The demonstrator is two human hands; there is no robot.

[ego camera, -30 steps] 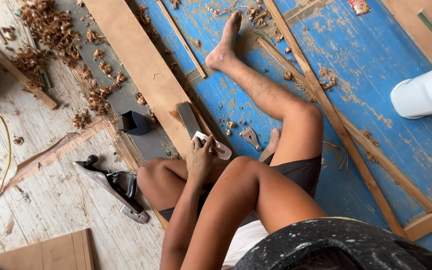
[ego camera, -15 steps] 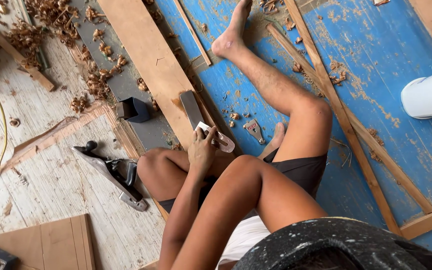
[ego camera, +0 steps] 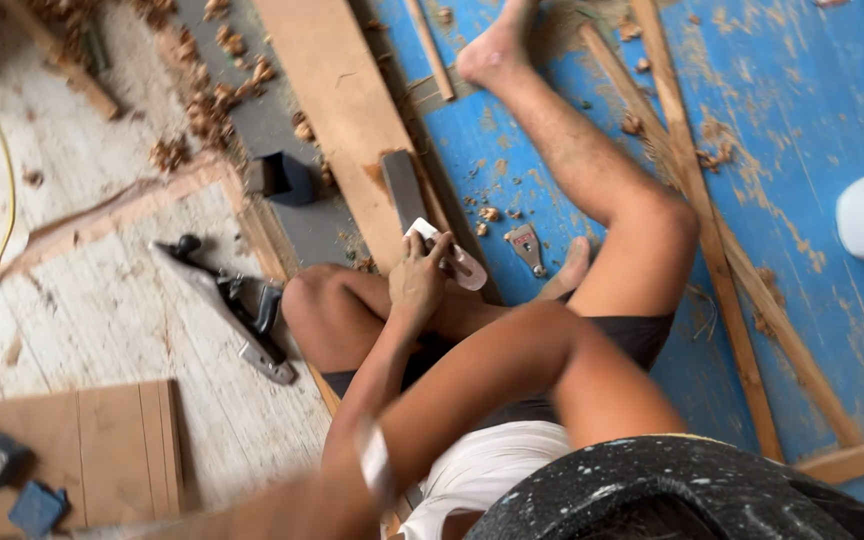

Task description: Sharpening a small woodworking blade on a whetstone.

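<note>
One hand (ego camera: 417, 283) is seen in front of the bent knees — which hand it is cannot be told. Its fingers (ego camera: 430, 250) are curled shut around something small, and its wrist is bent a little. The long arm behind it is stretched forward between the legs. The other hand is hidden — it cannot be seen.

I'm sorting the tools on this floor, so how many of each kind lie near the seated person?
Hand planes: 1
Flat blades on the grey stone: 1
Small metal plates on the blue floor: 1
Black blocks: 1
Total: 4
</note>
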